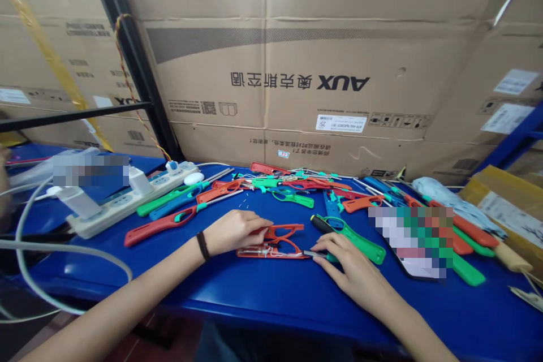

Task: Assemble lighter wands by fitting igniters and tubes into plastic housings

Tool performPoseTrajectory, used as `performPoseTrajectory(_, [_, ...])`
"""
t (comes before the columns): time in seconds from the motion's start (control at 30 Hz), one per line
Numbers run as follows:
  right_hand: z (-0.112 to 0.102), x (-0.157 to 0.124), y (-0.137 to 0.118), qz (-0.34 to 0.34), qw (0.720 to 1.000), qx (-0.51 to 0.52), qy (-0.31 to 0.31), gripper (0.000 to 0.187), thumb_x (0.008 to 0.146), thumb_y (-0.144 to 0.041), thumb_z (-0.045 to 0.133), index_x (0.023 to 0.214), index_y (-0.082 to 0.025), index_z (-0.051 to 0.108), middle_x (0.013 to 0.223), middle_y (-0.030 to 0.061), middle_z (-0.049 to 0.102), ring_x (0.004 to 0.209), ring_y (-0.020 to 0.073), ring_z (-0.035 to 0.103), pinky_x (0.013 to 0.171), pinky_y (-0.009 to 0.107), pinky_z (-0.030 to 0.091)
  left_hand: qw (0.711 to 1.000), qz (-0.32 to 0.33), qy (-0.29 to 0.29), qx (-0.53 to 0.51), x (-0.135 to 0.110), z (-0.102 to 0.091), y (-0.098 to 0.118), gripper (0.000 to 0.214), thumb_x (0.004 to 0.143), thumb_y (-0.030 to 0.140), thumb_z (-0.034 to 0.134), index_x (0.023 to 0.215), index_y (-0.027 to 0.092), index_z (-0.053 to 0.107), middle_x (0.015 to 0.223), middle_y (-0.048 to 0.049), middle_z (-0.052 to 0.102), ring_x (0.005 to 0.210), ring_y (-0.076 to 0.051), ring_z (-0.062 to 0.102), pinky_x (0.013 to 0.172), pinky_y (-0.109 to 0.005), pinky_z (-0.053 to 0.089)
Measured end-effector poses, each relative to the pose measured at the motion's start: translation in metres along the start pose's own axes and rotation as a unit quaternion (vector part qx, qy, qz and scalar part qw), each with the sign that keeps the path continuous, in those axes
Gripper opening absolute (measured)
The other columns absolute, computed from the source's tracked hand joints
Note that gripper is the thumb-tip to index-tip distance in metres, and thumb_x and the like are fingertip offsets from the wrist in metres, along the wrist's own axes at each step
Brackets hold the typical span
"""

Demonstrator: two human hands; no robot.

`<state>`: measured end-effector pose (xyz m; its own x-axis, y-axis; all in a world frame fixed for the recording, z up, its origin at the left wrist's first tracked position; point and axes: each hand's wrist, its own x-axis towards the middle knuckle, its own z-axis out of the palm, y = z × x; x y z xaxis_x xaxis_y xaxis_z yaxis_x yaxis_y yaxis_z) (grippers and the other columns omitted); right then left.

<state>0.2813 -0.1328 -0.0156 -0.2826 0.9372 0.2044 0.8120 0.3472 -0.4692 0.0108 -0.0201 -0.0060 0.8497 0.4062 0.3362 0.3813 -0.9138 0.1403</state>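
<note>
My left hand (235, 230) lies on the blue table (271, 294), fingers curled and pressing on the left end of an opened red lighter shell (280, 240) whose thin wires show inside. My right hand (345, 263) rests to the right of it, fingertips pinched on a small metal tip at the shell's right end. A green lighter handle (360, 240) and a black-handled screwdriver (321, 223) lie just behind my right hand.
Several red, green and blue long-nosed lighters (297, 186) are scattered across the back of the table. A white power strip (127, 198) with plugs and grey cables sits at the left. Large cardboard boxes (297, 68) wall off the back. A blurred patch covers something at the right.
</note>
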Motion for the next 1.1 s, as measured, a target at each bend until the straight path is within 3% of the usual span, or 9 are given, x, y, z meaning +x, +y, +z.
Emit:
performPoseTrajectory(0.17, [0.0,0.003,-0.001,-0.017,1.0,-0.006,0.006,0.014,0.092,-0.023,0.05,0.099,-0.026,0.062,0.102,0.0032,0.063,0.099,0.0196,0.06,0.087,0.034,0.049,0.998,-0.028,0.026,-0.047,0.006,0.0,0.002,0.026,0.095,0.024,0.043,0.111,0.016,0.063,0.1,-0.009,0.069,0.089,-0.018,0.063,0.081,-0.029,0.049])
performPoseTrajectory(0.33, [0.0,0.004,0.003,-0.028,1.0,-0.007,0.0,0.015,0.093,-0.024,0.05,0.1,-0.026,0.063,0.098,0.0026,0.063,0.096,0.0194,0.062,0.085,0.033,0.049,0.995,0.01,0.011,-0.1,0.016,0.005,0.03,0.027,0.089,0.035,0.058,0.113,0.023,0.062,0.109,-0.0068,0.065,0.103,-0.021,0.056,0.098,-0.036,0.038])
performPoseTrajectory(0.47, [0.001,0.008,0.007,-0.038,0.999,-0.009,-0.009,0.014,0.093,-0.025,0.05,0.101,-0.026,0.063,0.097,0.0022,0.062,0.096,0.0192,0.06,0.084,0.031,0.049,0.995,0.003,-0.005,-0.102,0.023,0.014,0.042,0.03,0.085,0.04,0.062,0.108,0.021,0.064,0.104,-0.0081,0.065,0.098,-0.023,0.055,0.09,-0.034,0.041])
performPoseTrajectory(0.63, [0.002,0.009,0.008,-0.046,0.999,-0.015,-0.018,0.014,0.093,-0.024,0.052,0.102,-0.026,0.062,0.097,0.0025,0.062,0.095,0.0198,0.06,0.083,0.032,0.048,0.99,-0.001,0.001,-0.138,0.025,0.025,0.04,0.021,0.088,0.032,0.06,0.1,0.016,0.067,0.093,-0.0079,0.064,0.089,-0.02,0.058,0.082,-0.03,0.045])
performPoseTrajectory(1.1, [0.006,0.008,0.016,-0.094,0.993,-0.065,-0.026,0.023,0.094,-0.025,0.049,0.112,-0.029,0.063,0.098,0.0049,0.056,0.087,0.0184,0.061,0.075,0.031,0.05,0.986,0.011,0.018,-0.165,0.024,0.029,0.037,0.022,0.087,0.034,0.062,0.097,0.016,0.068,0.088,-0.0062,0.067,0.083,-0.017,0.062,0.08,-0.028,0.048])
